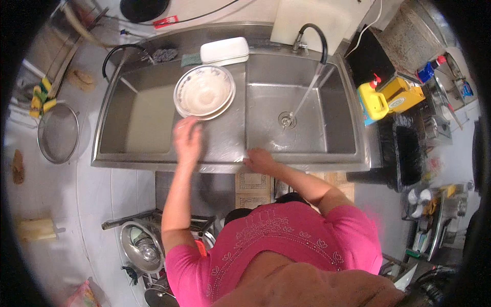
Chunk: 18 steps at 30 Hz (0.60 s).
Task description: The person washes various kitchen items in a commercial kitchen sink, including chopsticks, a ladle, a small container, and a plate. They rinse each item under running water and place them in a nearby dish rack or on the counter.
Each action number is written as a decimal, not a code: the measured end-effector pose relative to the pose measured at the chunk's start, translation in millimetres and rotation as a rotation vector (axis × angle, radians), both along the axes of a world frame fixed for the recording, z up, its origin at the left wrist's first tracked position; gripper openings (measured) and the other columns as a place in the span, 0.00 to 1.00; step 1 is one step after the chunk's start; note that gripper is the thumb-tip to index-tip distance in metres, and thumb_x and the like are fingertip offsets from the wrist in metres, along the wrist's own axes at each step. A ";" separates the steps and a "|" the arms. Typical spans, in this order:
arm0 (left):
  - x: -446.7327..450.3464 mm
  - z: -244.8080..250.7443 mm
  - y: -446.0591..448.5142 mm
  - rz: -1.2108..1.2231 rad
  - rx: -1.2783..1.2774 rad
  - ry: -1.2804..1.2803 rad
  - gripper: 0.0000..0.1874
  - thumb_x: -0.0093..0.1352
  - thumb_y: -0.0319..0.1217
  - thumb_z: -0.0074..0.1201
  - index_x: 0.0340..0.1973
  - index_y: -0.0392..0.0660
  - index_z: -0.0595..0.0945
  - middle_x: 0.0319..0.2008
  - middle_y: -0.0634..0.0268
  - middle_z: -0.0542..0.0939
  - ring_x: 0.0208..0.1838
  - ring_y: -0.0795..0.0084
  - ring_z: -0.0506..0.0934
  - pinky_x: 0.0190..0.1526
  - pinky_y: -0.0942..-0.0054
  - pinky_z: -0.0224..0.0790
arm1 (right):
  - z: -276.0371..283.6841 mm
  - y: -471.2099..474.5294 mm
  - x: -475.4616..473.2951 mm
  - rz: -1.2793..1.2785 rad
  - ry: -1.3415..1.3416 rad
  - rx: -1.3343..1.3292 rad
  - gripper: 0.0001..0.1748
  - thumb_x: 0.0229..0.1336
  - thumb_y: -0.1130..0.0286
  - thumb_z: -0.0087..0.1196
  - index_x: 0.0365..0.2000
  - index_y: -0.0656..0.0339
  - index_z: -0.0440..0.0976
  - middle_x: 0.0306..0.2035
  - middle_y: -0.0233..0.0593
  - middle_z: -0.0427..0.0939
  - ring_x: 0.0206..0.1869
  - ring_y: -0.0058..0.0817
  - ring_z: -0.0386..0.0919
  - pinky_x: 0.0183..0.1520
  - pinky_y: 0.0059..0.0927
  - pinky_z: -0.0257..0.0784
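My left hand (187, 138) is at the near rim of a stack of patterned white bowls (204, 90). Its fingers are blurred, and whether they touch the rim is unclear. The stack rests on the flat steel drainboard (220, 142) between two basins. At the front ledge, by the near left corner of the right basin (264, 134), is my right hand (260, 160) with its fingers curled. What may lie inside it is hidden. Water runs from a black gooseneck faucet (324, 42) onto the drain (287, 120).
Cloudy water stands in the left basin (149, 119), with a second black faucet (115, 50) above it. Behind the bowls are stacked white rectangular plates (224, 50), a green scouring pad (191, 59) and a steel scrubber (165, 55). A yellow pump jug (372, 100) stands right.
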<state>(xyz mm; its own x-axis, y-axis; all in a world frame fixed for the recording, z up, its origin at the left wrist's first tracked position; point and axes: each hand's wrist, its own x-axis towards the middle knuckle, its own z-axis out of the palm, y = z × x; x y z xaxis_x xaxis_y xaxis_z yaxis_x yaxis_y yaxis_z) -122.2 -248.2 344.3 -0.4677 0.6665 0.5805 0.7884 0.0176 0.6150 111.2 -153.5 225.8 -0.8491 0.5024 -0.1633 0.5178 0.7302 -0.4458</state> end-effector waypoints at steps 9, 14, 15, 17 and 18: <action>54.2 -70.1 324.6 0.217 0.061 -1.464 0.34 0.64 0.34 0.58 0.60 0.39 0.58 0.42 0.54 0.77 0.42 0.66 0.75 0.44 0.70 0.70 | -17.6 129.6 189.0 -0.303 0.190 -0.183 0.17 0.56 0.64 0.47 0.45 0.59 0.72 0.44 0.49 0.76 0.46 0.47 0.74 0.49 0.44 0.68; -1.8 -96.1 426.9 0.501 0.571 -1.327 0.42 0.62 0.37 0.60 0.62 0.35 0.52 0.54 0.44 0.68 0.52 0.57 0.73 0.52 0.60 0.68 | -10.3 165.5 273.9 -0.498 0.080 -0.230 0.15 0.57 0.64 0.48 0.43 0.56 0.73 0.37 0.49 0.78 0.38 0.48 0.76 0.40 0.45 0.71; -11.4 -103.4 441.7 0.601 0.572 -1.444 0.42 0.61 0.37 0.60 0.61 0.34 0.51 0.56 0.43 0.66 0.55 0.56 0.72 0.54 0.58 0.67 | -9.3 166.2 281.9 -0.538 0.049 -0.257 0.15 0.56 0.64 0.48 0.43 0.57 0.74 0.36 0.49 0.78 0.38 0.48 0.77 0.39 0.45 0.71; -47.3 -123.4 446.3 0.738 0.341 -1.369 0.43 0.62 0.39 0.58 0.62 0.32 0.50 0.57 0.41 0.65 0.57 0.53 0.70 0.55 0.56 0.66 | -10.3 166.6 282.8 -0.566 0.092 -0.275 0.14 0.56 0.64 0.50 0.42 0.58 0.74 0.34 0.49 0.78 0.37 0.47 0.77 0.39 0.43 0.71; -57.5 -134.2 450.9 0.717 -0.098 -1.154 0.41 0.62 0.40 0.57 0.61 0.32 0.52 0.56 0.41 0.65 0.57 0.51 0.69 0.54 0.56 0.66 | -10.3 168.9 284.4 -0.587 0.145 -0.360 0.14 0.56 0.65 0.51 0.41 0.58 0.75 0.33 0.49 0.79 0.36 0.45 0.78 0.39 0.39 0.72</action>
<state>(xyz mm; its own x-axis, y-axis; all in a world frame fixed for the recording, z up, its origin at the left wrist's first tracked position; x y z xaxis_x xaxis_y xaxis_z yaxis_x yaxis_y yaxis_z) -179.8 202.8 210.0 -0.9082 0.0898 -0.4088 -0.3701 0.2838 0.8846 395.7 15.5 215.5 -0.4801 0.8201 -0.3114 0.6981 0.1422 -0.7017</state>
